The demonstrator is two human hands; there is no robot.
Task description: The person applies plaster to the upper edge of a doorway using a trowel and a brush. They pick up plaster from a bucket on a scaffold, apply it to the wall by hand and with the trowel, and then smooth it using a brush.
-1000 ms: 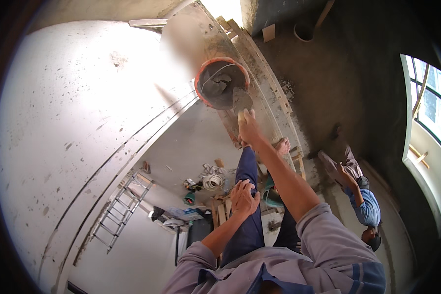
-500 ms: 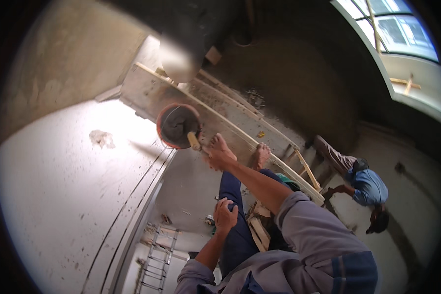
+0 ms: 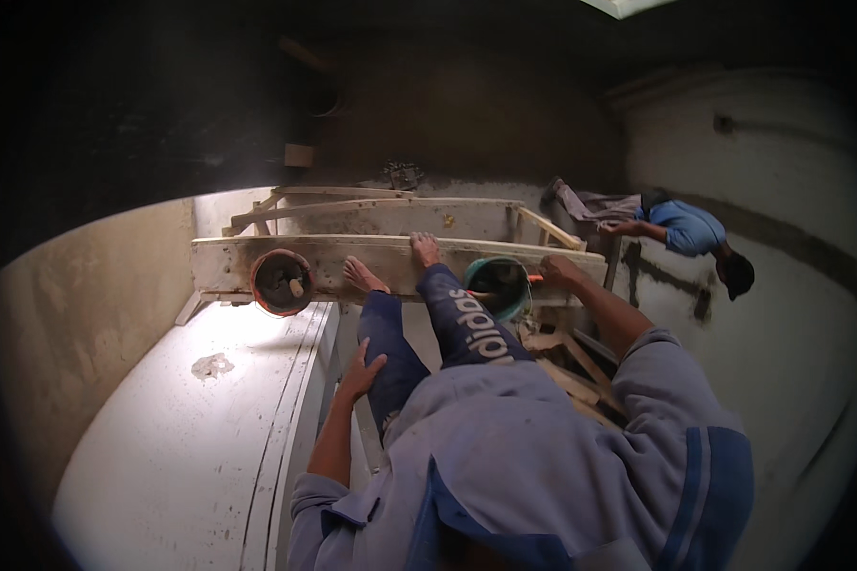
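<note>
My left hand (image 3: 360,373) rests on my left thigh, thumb apart and nothing in it. My right hand (image 3: 564,274) is at the right side of a green bucket (image 3: 518,309), its fingers closed at an orange handle (image 3: 534,278) that sticks out over the rim; the rest of that tool is hidden. A second, pale handle lies at the near side of this bucket. To the left stands an orange bucket (image 3: 259,278) of dark grey mix, with a wooden-handled tool (image 3: 296,286) in it.
My bare feet (image 3: 364,275) are on a raised wooden plank (image 3: 326,255). Below it on the left is a white, splattered surface (image 3: 176,447). Loose wood pieces (image 3: 581,366) lie below on the right. A person in a blue shirt (image 3: 687,228) bends over at the far right.
My right hand has let go of the wooden-handled tool in the orange bucket and moved right to the green bucket. The view has turned and shifted; my left hand stays on my leg.
</note>
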